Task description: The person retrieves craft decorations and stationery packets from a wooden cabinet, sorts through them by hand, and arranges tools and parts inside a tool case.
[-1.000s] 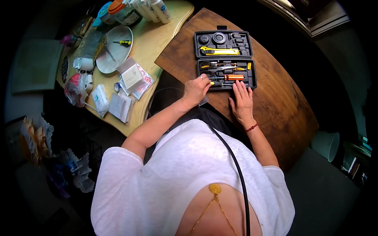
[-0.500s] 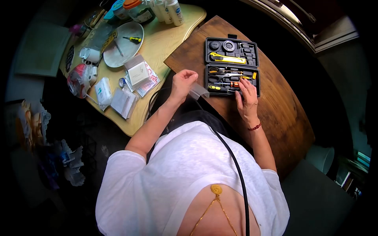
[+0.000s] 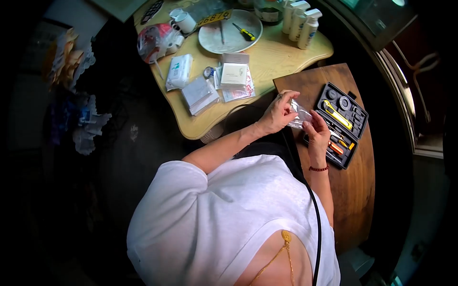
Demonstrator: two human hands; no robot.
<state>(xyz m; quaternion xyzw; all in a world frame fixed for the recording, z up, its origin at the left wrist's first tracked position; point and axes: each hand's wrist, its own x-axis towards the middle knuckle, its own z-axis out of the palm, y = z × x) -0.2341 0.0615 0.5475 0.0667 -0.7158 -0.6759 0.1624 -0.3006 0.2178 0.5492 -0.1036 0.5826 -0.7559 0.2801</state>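
Between my two hands a small clear plastic bag (image 3: 300,115) is stretched out above the near edge of the wooden table. My left hand (image 3: 277,115) grips its left side between thumb and fingers. At its right edge my right hand (image 3: 318,131), with a red bracelet on the wrist, pinches the plastic. I cannot make out anything inside the bag. Just beyond my right hand lies an open black tool case (image 3: 344,158), partly hidden by that hand. A yellow utility knife (image 3: 337,114) sits in its lid half, and orange-handled tools (image 3: 336,148) show in the other half.
Left of the wooden table (image 3: 355,190) stands a pale table (image 3: 191,125). It carries a white plate (image 3: 212,46) with a yellow-black screwdriver (image 3: 245,34), small boxes (image 3: 234,74), a wrapped packet (image 3: 179,71) and white bottles (image 3: 308,32). A black cable (image 3: 318,224) runs down my front.
My right hand has left the tool case and taken hold of the plastic bag with my left. The view has turned left, so both tables appear farther right.
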